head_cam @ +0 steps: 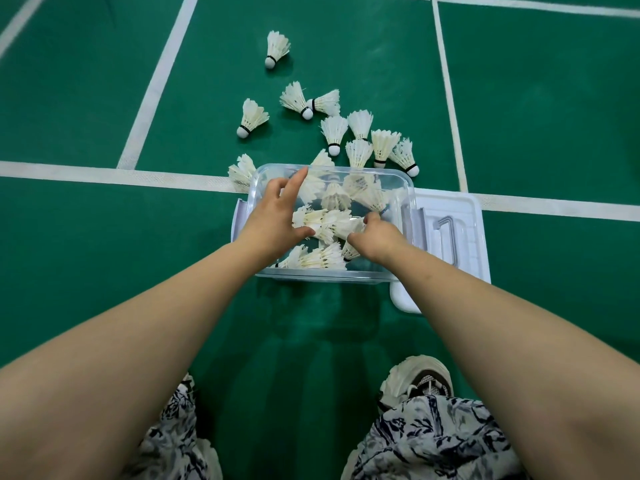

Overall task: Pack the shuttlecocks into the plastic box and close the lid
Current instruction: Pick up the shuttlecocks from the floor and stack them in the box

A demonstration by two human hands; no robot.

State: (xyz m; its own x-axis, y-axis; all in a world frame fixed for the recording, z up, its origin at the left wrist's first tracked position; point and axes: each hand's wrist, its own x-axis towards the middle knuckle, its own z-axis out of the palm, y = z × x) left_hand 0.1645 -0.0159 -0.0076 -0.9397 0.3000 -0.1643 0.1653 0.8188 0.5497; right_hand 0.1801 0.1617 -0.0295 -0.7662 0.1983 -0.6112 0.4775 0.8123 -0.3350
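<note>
- Dropping shuttlecocks (323,225) into the clear box (332,277): left hand (277,220) spread open above them, right hand (375,237) curled around a few.
- Crushing feathers if pressed down hard.
- Forgetting loose shuttlecocks (360,140) beyond the box.
- Jamming the lid (450,237), lying just beside, on protruding feathers.

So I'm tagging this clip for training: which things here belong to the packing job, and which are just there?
Part of the job:
clear plastic box
shuttlecocks in the box
loose shuttlecocks on the floor
white lid, lying beside the box
left hand and right hand, both in the box

Just there:
green court floor
white court lines
sneaker
</note>
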